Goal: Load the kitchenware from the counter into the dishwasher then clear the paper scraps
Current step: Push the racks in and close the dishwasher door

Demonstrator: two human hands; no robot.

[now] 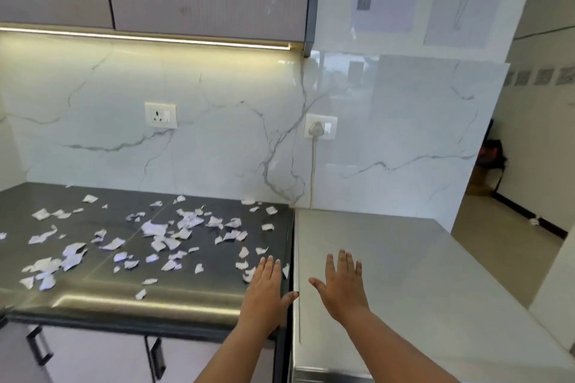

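left hand (267,286): flat, fingers straight | right hand (343,284): flat, fingers spread, thumb out

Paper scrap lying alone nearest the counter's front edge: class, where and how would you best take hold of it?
Probably pinch the paper scrap from above by an edge: it is thin and lies almost flat on the dark counter, leaving no sides to grasp.

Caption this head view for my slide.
Open left hand and right hand beside paper scraps strewn on dark counter.
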